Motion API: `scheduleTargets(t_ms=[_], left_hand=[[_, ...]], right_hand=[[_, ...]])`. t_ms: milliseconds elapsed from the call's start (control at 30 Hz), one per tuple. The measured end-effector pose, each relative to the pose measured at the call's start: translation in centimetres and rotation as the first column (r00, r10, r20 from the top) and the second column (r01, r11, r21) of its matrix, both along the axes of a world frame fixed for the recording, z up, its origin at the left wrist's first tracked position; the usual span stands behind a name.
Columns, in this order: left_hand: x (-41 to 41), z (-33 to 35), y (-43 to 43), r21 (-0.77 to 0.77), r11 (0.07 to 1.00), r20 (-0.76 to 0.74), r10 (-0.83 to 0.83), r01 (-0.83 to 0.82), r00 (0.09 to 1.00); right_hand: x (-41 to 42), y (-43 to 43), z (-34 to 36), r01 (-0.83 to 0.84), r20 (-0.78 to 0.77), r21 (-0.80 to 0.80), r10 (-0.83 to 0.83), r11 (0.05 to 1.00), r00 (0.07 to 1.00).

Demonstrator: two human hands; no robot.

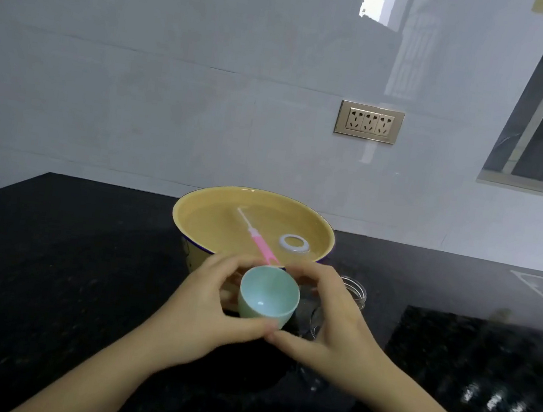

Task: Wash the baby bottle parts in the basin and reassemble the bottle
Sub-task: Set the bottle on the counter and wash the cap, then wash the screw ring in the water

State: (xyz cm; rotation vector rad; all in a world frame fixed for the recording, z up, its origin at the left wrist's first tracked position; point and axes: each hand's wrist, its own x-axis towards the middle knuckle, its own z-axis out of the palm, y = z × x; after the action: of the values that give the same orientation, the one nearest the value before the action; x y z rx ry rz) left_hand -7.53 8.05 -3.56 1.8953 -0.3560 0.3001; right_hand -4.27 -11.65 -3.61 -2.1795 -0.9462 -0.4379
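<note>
Left hand and right hand gripping green cap, clear bottle mostly hidden behind right hand

Dim, soft daylight leaves glare patches on the glossy wall; slight blur throughout.

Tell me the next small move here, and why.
Probably carry the cap forward and lower it into the basin: left hand and right hand pinch it just short of the rim, while the brush and ring already lie in the water.
</note>
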Motion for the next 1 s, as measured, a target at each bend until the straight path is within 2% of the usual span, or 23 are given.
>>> scheduleTargets(t_ms=[133,333,667,867,1000], left_hand=[[0.0,-2.5,-0.2,0.097,0.995,0.007,0.018,-0.018,1.000],[1.5,-5.9,-0.5,0.166,0.986,-0.065,0.017,-0.006,0.998],[2.2,-6.9,0.1,0.140,0.990,-0.156,0.009,0.013,0.988],[1.2,-4.3,1.4,0.245,0.969,-0.087,0.056,-0.033,0.995],[0.7,-1.1,2.1,0.235,0.970,-0.025,0.061,-0.054,0.998]], right_hand=[[0.2,-1.2,-0.9,0.043,0.044,-0.150,-0.037,0.988,0.998],[0.6,-2.2,-1.9,0.057,0.040,-0.182,-0.051,0.982,0.998],[1.5,-2.2,-1.6,0.060,0.028,-0.117,-0.057,0.991,0.998],[2.7,-1.3,0.5,0.081,-0.001,-0.016,-0.081,0.997,0.997],[4.1,-0.1,2.6,0.150,-0.145,0.090,-0.136,0.985,0.980]])
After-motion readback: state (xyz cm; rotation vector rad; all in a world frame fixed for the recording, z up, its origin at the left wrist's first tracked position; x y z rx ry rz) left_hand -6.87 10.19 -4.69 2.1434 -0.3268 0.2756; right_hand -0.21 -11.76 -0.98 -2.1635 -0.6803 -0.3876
